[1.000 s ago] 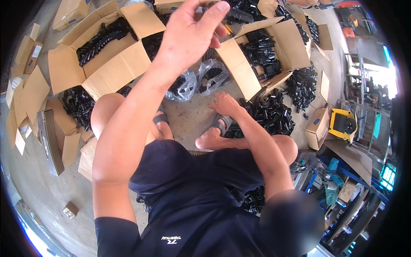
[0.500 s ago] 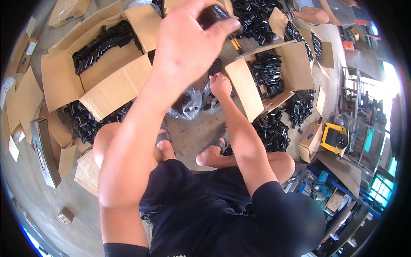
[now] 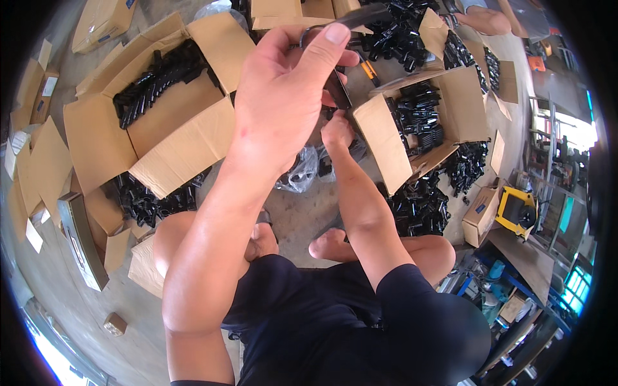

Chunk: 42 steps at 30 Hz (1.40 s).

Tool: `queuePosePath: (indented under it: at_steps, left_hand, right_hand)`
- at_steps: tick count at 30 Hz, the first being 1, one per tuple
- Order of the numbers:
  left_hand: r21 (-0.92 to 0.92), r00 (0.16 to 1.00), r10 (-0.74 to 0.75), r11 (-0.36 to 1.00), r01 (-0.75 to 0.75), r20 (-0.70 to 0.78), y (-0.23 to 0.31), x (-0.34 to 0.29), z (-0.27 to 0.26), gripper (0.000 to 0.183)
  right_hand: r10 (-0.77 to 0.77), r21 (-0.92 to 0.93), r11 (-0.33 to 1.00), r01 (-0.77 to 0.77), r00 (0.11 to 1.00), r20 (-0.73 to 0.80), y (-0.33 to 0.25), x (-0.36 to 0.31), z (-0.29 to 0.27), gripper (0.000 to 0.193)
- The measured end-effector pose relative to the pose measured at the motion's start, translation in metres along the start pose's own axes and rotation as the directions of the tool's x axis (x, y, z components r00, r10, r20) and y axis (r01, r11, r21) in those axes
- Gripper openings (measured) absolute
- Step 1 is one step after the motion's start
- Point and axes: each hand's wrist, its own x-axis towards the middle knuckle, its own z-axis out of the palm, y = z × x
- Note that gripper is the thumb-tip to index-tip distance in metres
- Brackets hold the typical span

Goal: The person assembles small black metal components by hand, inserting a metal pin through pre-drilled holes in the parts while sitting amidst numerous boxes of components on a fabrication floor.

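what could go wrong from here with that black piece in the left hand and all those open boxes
The black piece, held up in the left hand, could slip and get lost in the similar-looking pile beyond it.

The right hand is close to the right box's raised flap and might catch it.

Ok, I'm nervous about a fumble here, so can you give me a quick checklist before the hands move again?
1. Left hand has hold of the dark piece: ok.
2. Right hand has a grip: cannot tell, its fingertips are partly hidden.
3. Left box is open: ok.
4. Right box is open: ok.
5. Floor free of loose parts: not ok, they lie heaped near the right box.
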Motion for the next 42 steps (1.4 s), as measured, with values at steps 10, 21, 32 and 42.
queuePosePath:
  at_steps: [10,21,32,42]
  left_hand:
    - [-0.19,0.983,-0.115,0.972,0.141,0.143,-0.011,-0.002,0.005,0.037]
    - [-0.085,0.944,-0.154,0.979,0.186,0.291,-0.016,-0.035,0.033,0.034]
    - [0.027,0.877,-0.229,0.97,0.241,0.422,-0.046,-0.092,0.075,0.033]
    - [0.172,0.862,-0.183,0.978,0.114,0.473,-0.051,-0.086,0.08,0.033]
  right_hand:
    - [-0.357,0.179,0.89,0.419,0.886,-0.297,0.002,-0.053,-0.046,0.017]
    - [-0.362,0.73,0.301,0.614,0.781,-0.509,0.076,-0.161,-0.281,0.016]
    - [-0.341,0.875,-0.061,0.48,0.814,-0.47,0.099,-0.189,-0.3,0.033]
    - [-0.428,0.925,-0.101,0.367,0.823,-0.374,0.112,-0.185,-0.3,0.042]
